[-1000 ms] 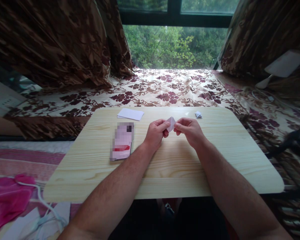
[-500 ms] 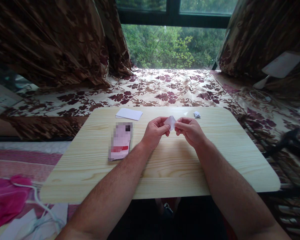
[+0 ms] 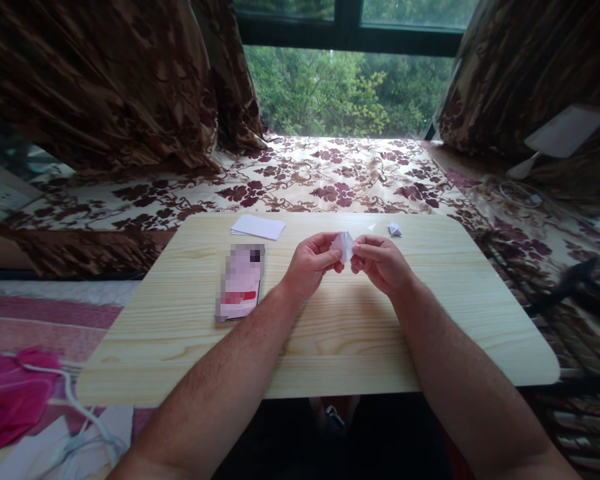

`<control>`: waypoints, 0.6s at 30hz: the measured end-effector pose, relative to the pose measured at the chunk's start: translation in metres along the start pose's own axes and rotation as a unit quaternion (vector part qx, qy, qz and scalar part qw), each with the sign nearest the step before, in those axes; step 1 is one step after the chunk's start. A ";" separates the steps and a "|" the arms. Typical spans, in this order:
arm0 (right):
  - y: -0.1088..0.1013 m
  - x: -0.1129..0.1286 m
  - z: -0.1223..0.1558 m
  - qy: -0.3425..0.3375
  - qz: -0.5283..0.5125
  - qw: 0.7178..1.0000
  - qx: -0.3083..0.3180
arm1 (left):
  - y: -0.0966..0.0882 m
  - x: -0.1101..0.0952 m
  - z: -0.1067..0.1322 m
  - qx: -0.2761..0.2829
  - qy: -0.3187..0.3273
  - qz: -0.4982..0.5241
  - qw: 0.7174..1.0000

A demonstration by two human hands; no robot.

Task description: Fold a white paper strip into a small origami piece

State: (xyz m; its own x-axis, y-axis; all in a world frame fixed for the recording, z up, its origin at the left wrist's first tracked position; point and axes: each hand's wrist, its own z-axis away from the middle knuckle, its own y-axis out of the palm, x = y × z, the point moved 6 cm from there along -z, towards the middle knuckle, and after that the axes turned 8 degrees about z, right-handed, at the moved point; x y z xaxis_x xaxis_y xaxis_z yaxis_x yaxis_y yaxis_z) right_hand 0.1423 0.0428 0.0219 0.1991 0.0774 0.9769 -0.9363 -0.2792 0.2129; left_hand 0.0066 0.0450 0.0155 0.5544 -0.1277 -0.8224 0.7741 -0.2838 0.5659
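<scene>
A small folded piece of white paper (image 3: 345, 246) is held up above the middle of the wooden table (image 3: 330, 333). My left hand (image 3: 314, 262) pinches its left side between thumb and fingers. On the opposite edge, my right hand (image 3: 379, 260) has thumb and forefinger closed on the paper. Its lower part is partly hidden by my fingertips. Beyond my right hand a small folded paper shape (image 3: 394, 229) rests on the tabletop. A stack of white paper sheets (image 3: 259, 227) lies at the far left of the table.
A pinkish phone-like object (image 3: 240, 283), partly blurred out, lies left of my left forearm. Behind the table is a ledge covered in floral cloth (image 3: 330, 173), with a white lamp (image 3: 565, 131) at right. Pink cloth (image 3: 17, 393) and white cables (image 3: 73, 390) lie at lower left.
The folded paper has been turned a little between my fingers, and its outline has changed from a pointed diamond to a narrower, blunter top. My right fingers have shifted slightly along its edge.
</scene>
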 end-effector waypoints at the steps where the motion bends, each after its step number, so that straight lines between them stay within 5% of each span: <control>1: 0.000 0.000 0.000 0.000 -0.002 1.000 0.002 | 0.000 0.000 0.000 0.001 0.001 0.001 1.000; 18: 0.001 0.000 0.000 -0.002 -0.047 0.999 0.019 | 0.006 -0.005 0.003 0.038 0.034 -0.036 0.998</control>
State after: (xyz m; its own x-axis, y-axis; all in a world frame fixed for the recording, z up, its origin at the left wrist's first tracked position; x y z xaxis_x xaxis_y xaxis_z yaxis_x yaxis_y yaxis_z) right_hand 0.1412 0.0419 0.0226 0.2862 0.1015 0.9528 -0.9019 -0.3071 0.3037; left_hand 0.0077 0.0414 0.0229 0.5202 -0.0405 -0.8531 0.7881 -0.3620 0.4978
